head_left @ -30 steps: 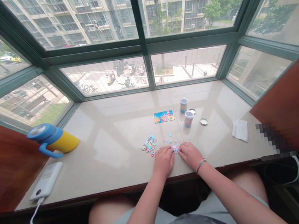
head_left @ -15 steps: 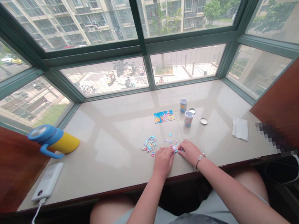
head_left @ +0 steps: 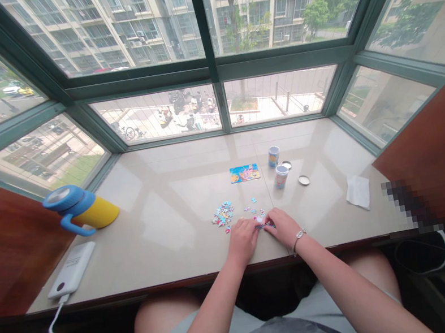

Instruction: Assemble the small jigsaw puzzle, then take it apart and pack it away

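Observation:
Close to the front edge of the sill, my left hand [head_left: 243, 240] and my right hand [head_left: 282, 227] meet over a small cluster of joined jigsaw pieces [head_left: 260, 220]. The fingers of both hands are closed on the cluster's edges and partly cover it. A pile of loose jigsaw pieces [head_left: 223, 213] lies just beyond my left hand. Several single pieces [head_left: 253, 210] are scattered beyond the cluster. Farther back, a colourful picture card [head_left: 244, 173] lies flat.
Two small printed cans [head_left: 280, 177] stand open at the back right, near a round lid [head_left: 303, 180]. A white tissue [head_left: 357, 192] lies at the right. On the left are a blue-and-yellow jug [head_left: 87, 208] and a white power bank [head_left: 72, 269] with a cable.
The fingers of my right hand have shifted slightly against the cluster, and a little more of it shows between my hands. The other things stay in place.

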{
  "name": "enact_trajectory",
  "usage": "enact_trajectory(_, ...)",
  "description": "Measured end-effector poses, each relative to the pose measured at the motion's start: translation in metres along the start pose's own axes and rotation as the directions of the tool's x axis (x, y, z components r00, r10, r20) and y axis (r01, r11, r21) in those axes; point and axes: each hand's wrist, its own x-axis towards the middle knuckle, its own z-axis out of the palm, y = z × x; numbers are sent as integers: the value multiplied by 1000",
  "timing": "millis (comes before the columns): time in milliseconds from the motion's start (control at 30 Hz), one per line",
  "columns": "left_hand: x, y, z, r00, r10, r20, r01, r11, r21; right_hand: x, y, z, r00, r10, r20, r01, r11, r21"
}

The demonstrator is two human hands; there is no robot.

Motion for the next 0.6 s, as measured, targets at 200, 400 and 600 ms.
enact_trajectory(200,1,-1,-2,999,-31,-27,30,999,-45,-2,-5,0,999,44,-24,-42,996,79)
enact_trajectory(400,3,-4,-4,987,-104,-126,88,989,-120,-2,-10,-6,988,139,-69,-124,975,183)
enact_trajectory(600,5,-4,-5,986,-50,-157,25,987,-157,-1,-13,-5,991,129,-40,-114,957,266)
